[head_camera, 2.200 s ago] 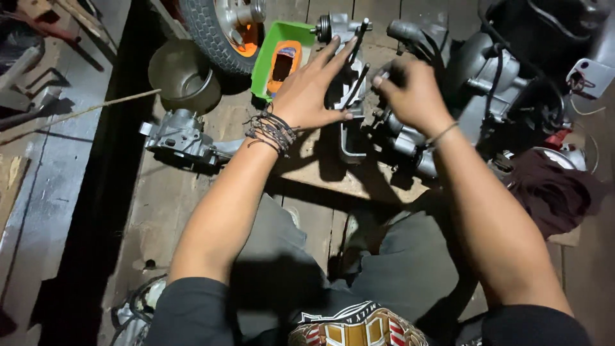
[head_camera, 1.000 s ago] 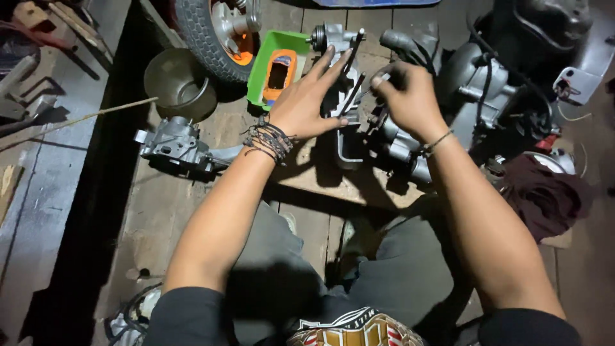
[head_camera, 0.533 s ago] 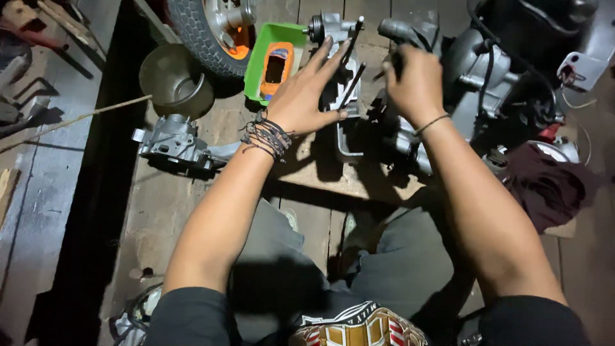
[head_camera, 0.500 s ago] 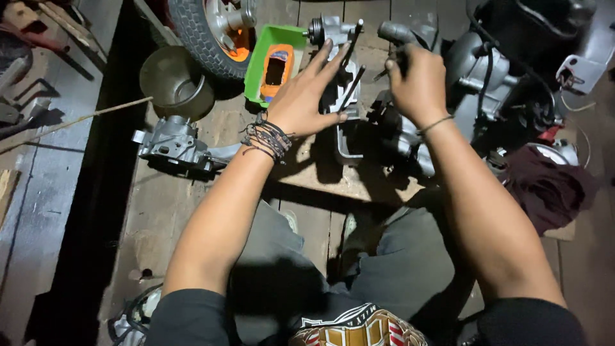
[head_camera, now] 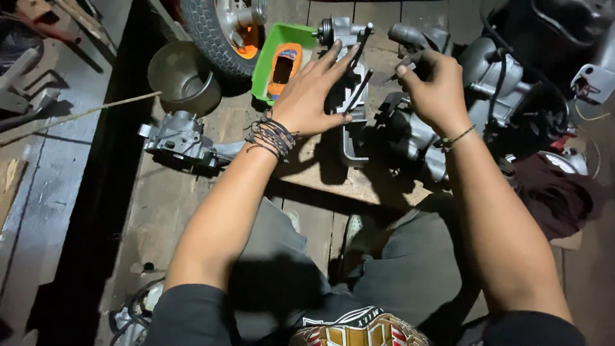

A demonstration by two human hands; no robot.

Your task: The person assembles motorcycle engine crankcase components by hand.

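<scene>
Engine casing [head_camera: 353,96] under spread left hand [head_camera: 307,96]

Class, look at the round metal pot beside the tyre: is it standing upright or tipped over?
Upright. The metal pot shows its open mouth and inner wall from above, next to the tyre.

Both bare arms are stretched forward, toward twelve o'clock. The left hand [head_camera: 312,96] is held flat and open, palm down, with the fingers spread and pointed toward one o'clock. Dark string bands are worn around the left wrist. The right hand [head_camera: 435,86] is curled, with the fingertips pinched together and the knuckles turned up. A thin band is worn on the right wrist. Both elbows are bent a little
</scene>
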